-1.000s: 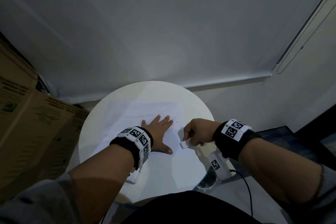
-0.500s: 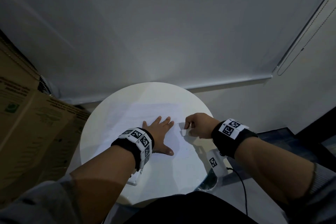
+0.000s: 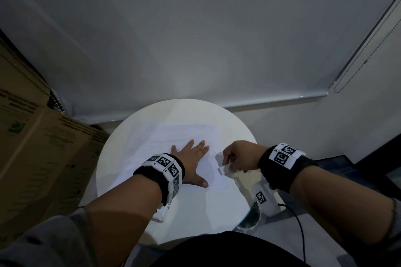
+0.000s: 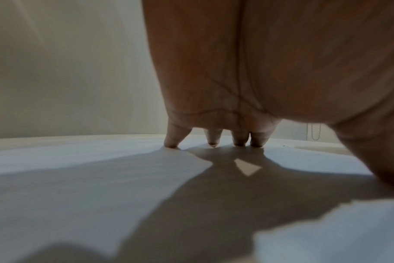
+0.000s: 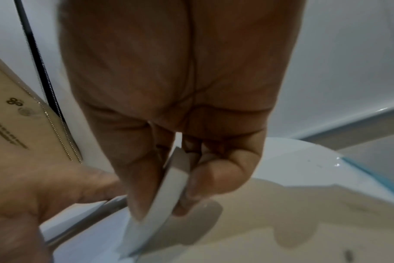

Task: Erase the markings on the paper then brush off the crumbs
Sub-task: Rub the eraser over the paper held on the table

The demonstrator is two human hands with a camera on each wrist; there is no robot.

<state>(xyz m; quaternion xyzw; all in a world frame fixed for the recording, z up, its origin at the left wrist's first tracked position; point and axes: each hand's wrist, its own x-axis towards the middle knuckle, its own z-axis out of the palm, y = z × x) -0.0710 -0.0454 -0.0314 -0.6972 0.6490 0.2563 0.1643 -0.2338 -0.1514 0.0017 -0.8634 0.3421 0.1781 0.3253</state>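
Note:
A white sheet of paper lies on the round white table. My left hand lies flat on the paper, fingers spread and straight; in the left wrist view the fingertips press the paper. My right hand hovers at the paper's right edge and pinches a white eraser between thumb and fingers. The right wrist view shows the eraser as a flat slab, its lower end blurred and close to the paper. Any markings are too faint to make out.
Brown cardboard boxes stand against the table's left side. A white wall and a window blind with a bead chain rise behind. A black cable hangs from my right wrist. My dark lap sits at the table's near edge.
My right hand with the eraser went from the paper's right edge up toward the far corner and has come back down to the right edge. The left hand stays flat on the paper.

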